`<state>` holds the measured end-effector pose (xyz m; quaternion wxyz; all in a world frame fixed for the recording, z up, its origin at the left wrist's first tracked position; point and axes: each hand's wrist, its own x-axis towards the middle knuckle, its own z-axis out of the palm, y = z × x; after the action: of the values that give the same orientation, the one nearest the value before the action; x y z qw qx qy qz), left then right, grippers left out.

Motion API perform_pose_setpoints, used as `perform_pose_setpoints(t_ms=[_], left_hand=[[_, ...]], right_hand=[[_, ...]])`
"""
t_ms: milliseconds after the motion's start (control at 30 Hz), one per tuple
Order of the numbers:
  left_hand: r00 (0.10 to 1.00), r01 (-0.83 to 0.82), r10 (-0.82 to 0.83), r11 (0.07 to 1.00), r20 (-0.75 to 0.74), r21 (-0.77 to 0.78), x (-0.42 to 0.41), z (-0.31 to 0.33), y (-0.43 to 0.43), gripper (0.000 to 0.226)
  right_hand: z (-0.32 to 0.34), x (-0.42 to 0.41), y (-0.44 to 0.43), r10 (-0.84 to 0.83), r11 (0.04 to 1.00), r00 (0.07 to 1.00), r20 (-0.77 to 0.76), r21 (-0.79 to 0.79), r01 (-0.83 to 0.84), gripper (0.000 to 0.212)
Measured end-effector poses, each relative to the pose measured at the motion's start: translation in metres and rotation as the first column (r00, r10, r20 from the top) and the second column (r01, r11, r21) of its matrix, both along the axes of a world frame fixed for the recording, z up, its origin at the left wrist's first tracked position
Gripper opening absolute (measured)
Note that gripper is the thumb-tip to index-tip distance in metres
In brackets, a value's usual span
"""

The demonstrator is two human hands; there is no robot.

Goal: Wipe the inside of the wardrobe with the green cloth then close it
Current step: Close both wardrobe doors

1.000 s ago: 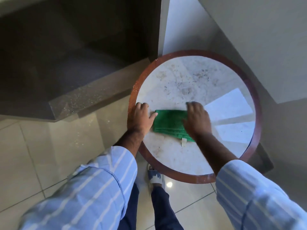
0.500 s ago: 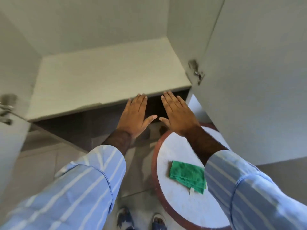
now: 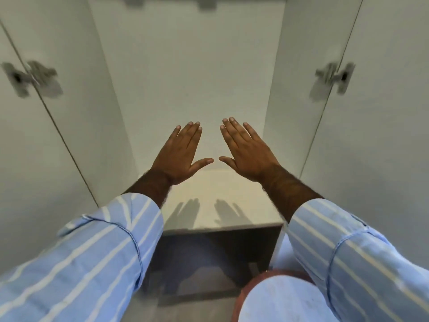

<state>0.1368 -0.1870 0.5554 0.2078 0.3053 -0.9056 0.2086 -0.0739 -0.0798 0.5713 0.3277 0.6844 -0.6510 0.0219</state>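
White wardrobe (image 3: 185,66), both doors swung wide, hinges blurred. Left hand (image 3: 178,156) and right hand (image 3: 248,152): flat, fingers spread, empty, raised side by side above the pale shelf (image 3: 222,191). Striped blue sleeves. Round table (image 3: 274,298) at lower right; green cloth out of sight.

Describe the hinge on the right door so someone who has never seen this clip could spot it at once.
Start from the open white wardrobe that fills the view, then follow its right inner wall out to the seam where the right door swings away. The hinge is the blurred grey metal fitting straddling that seam, above the right hand. Its twin sits at matching height on the left door.
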Motion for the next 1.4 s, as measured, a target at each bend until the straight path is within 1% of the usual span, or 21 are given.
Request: perform_pose_setpoints(t_ms=[133,300,433,567,667,800,867,933,1000,1100,1133,1233,1333,1400], left_hand=[[0.998,-0.017,0.011,0.994,-0.059,-0.108,0.019,0.072,-0.004,0.095],[0.99,-0.028,-0.003,0.975,-0.138,-0.218,0.037,0.16,0.0,0.096],[0.986,-0.046,-0.012,0.939,-0.166,-0.34,0.054,0.229,0.008,0.096],[0.972,-0.063,-0.048,0.89,-0.231,-0.452,0.073,0.305,0.019,0.098],[0.966,-0.074,-0.061,0.867,-0.253,-0.493,0.081,0.341,0.026,0.1],[0.963,-0.071,-0.075,0.855,-0.258,-0.513,0.078,0.353,0.031,0.102],[0.96,-0.044,-0.11,0.85,-0.259,-0.525,0.067,0.358,0.036,0.103],[0.955,0.009,-0.17,0.838,-0.245,-0.545,0.048,0.368,0.047,0.104],[0.945,0.084,-0.248,0.812,-0.213,-0.577,0.018,0.381,0.065,0.103],[0.916,0.217,-0.378,0.751,-0.137,-0.624,-0.036,0.401,0.099,0.101],[0.903,0.262,-0.418,0.724,-0.103,-0.638,-0.056,0.406,0.114,0.1],[0.846,0.379,-0.532,0.621,-0.014,-0.686,-0.115,0.416,0.168,0.099],[0.758,0.492,-0.647,0.485,0.083,-0.722,-0.165,0.423,0.233,0.094],[0.704,0.544,-0.692,0.381,0.159,-0.748,-0.192,0.423,0.273,0.09]], right_hand=[[0.074,0.019,-0.005,0.034,0.995,0.995,-0.089,-0.092,-0.042,0.084],[0.163,0.039,-0.001,0.041,0.973,0.989,-0.14,-0.219,-0.072,0.086],[0.232,0.052,0.01,0.031,0.941,0.981,-0.191,-0.325,-0.093,0.089],[0.292,0.06,0.021,0.019,0.891,0.978,-0.206,-0.441,-0.11,0.092],[0.321,0.061,0.029,0.005,0.859,0.98,-0.199,-0.501,-0.106,0.094],[0.33,0.053,0.045,-0.021,0.815,0.987,-0.157,-0.575,-0.074,0.092],[0.332,0.045,0.061,-0.026,0.753,0.997,-0.078,-0.657,-0.032,0.091],[0.332,0.034,0.086,-0.031,0.66,0.999,0.018,-0.751,0.034,0.09],[0.327,0.02,0.117,-0.046,0.543,0.995,0.093,-0.834,0.103,0.091],[0.303,0.001,0.164,-0.091,0.332,0.978,0.187,-0.92,0.207,0.09],[0.292,-0.007,0.18,-0.111,0.284,0.97,0.216,-0.929,0.239,0.091],[0.263,-0.031,0.225,-0.154,0.223,0.947,0.282,-0.924,0.311,0.093],[0.245,-0.053,0.264,-0.21,0.129,0.92,0.33,-0.924,0.36,0.094],[0.234,-0.067,0.283,-0.215,0.096,0.91,0.356,-0.919,0.382,0.095]])
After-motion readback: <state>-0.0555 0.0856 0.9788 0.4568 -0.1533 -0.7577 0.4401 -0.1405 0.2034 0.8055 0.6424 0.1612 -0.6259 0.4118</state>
